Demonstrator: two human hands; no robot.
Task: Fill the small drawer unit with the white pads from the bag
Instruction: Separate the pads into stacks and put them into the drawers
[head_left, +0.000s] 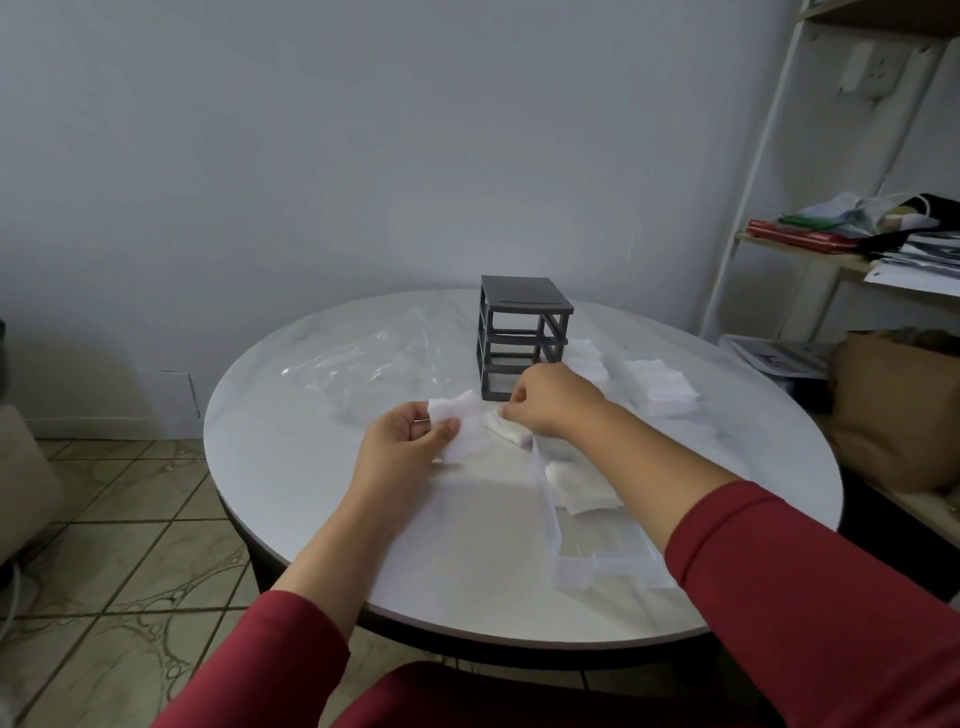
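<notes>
Red sleeves (270, 654) frame the bottom of view, both my forearms out over the round table (322, 499). Nearest task item: clear plastic drawer (597, 545) pulled out of the frame, lying on the table under my right forearm, translucent, ribbed floor, a few white pads (582, 488) already in its far end. Left hand (402, 447) pinched shut on one white pad (462, 426), thumb on top, fingers under; pad is thin, soft, roughly square, edges a bit curled. Right hand (545, 400) closed narrow, fingertips pinching at a small stack of pads (506, 428) lying at the drawer's far end; cannot tell if it's lifting one or just pressing them flat.

Step in hand, my judgement: laying pads into the loose drawer. To do it well, keep each pad flat and square to the drawer walls, stack not scrunch, use the right hand to hold the pile down while the left lays the next one.

Just beyond the hands: grey drawer unit (524, 332), boxy open frame, slots look empty. Right of it, more fluffy white pad stacks (660, 384) loose on the table. Left of it, the crinkled clear bag (353, 364), flat, glossy. Tabletop smooth, pale, marble look
</notes>
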